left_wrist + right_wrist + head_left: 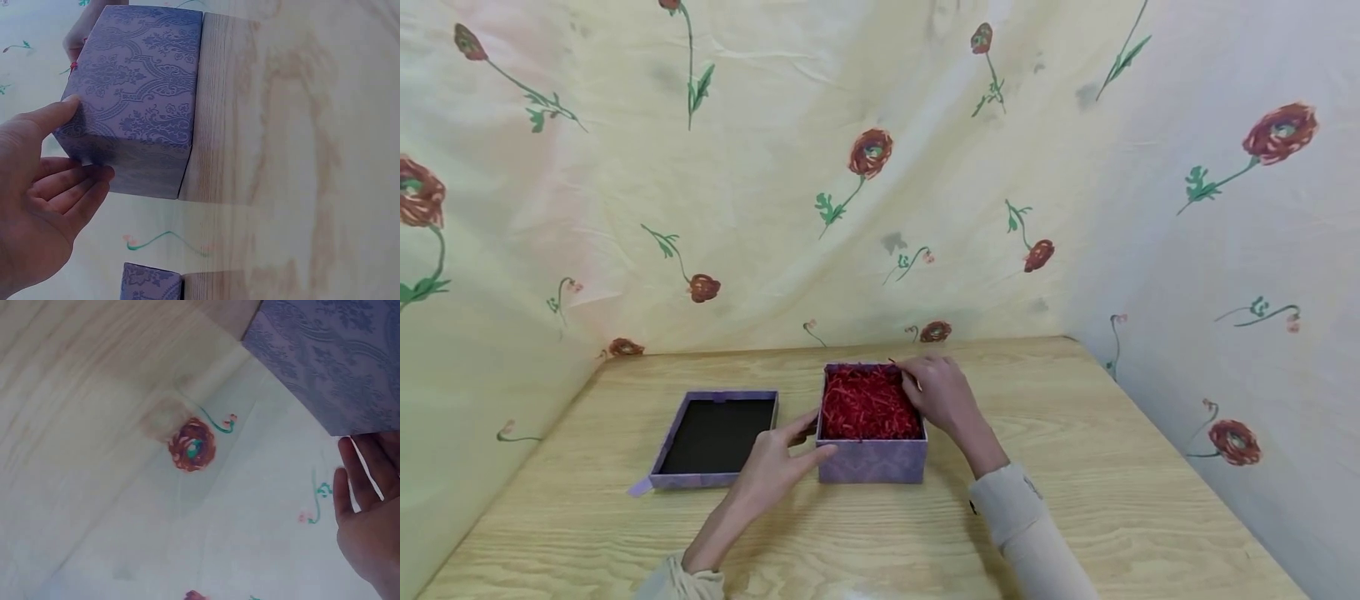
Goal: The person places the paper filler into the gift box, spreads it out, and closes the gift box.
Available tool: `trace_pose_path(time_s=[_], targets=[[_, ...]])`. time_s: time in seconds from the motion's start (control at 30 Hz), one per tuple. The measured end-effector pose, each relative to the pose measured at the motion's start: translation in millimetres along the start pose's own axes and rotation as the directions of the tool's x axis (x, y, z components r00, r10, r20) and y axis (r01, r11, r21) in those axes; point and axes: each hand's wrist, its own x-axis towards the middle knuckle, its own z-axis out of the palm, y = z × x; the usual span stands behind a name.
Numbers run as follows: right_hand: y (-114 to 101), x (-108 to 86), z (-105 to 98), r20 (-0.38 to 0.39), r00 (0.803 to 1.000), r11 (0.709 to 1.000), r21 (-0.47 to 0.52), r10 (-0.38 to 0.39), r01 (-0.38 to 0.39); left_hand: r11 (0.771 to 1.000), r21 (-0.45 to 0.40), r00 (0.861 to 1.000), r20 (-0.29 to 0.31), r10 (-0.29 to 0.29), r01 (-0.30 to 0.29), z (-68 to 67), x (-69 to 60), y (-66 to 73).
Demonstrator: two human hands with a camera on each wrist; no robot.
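A purple patterned box (871, 462) stands on the wooden table, filled with red shredded paper (868, 404). My left hand (767, 467) holds the box at its near left corner. In the left wrist view, that hand's thumb lies on the box's front face (140, 75), with the fingers bent against the side. My right hand (942, 396) reaches over the back right corner, its fingertips at the rim and the paper. A red shred sticks up beside these fingertips; whether they pinch any paper is hidden. The right wrist view shows the right hand (369, 494) beside the box wall (331, 362).
Left of the box lies its lid (718, 437), inside up, with a black lining and a purple ribbon tab (640, 487) at its near left corner. Flowered cloth (775, 208) hangs behind and along both sides of the wooden table (1075, 433).
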Motion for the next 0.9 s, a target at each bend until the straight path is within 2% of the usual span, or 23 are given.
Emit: trace_pose_path(time_s=[0.17,0.27,0.37,0.43,0.5,0.57,0.67,0.83,0.9], targets=[[-18.9,1.6,-7.7,0.122,0.992,0.999,-0.032,-0.025,0.029,1.0,0.011,1.0,-0.005,-0.008,0.009,-1.2,-0.7,0.4],[-34.6,3.9,-9.2,0.229,0.973,0.996,-0.091,-0.003,0.025,1.0,0.014,1.0,-0.011,-0.009,0.009,-1.7,-0.8,0.6],[-51.5,4.9,-9.8,0.297,0.955,0.987,-0.16,0.03,0.019,1.0,0.017,1.0,-0.012,0.001,-0.001,-1.4,-0.4,0.4],[-62.1,5.9,-10.3,0.336,0.94,0.987,-0.162,0.068,-0.014,1.0,0.021,1.0,-0.014,0.008,-0.008,-0.9,-0.1,0.0],[-70.1,7.6,-10.6,0.376,0.921,0.991,-0.12,0.104,-0.063,1.0,0.025,1.0,-0.019,0.009,-0.008,-0.6,-0.1,-0.2],[-74.1,10.6,-9.4,0.445,0.882,0.988,-0.066,0.154,-0.139,1.0,0.02,1.0,-0.018,0.007,-0.007,-0.4,-0.2,-0.3],[-74.0,16.7,-4.7,0.552,0.812,0.977,-0.024,0.189,-0.211,1.0,0.009,1.0,-0.014,0.002,-0.002,-0.5,-0.3,-0.1],[-71.2,27.1,6.1,0.71,0.678,0.965,-0.007,0.19,-0.264,1.0,0.009,1.0,-0.011,-0.013,0.013,-0.6,-0.8,0.3],[-70.2,29.3,9.6,0.748,0.637,0.959,0.0,0.188,-0.284,1.0,0.008,1.0,-0.007,-0.015,0.015,-0.4,-0.6,0.4]])
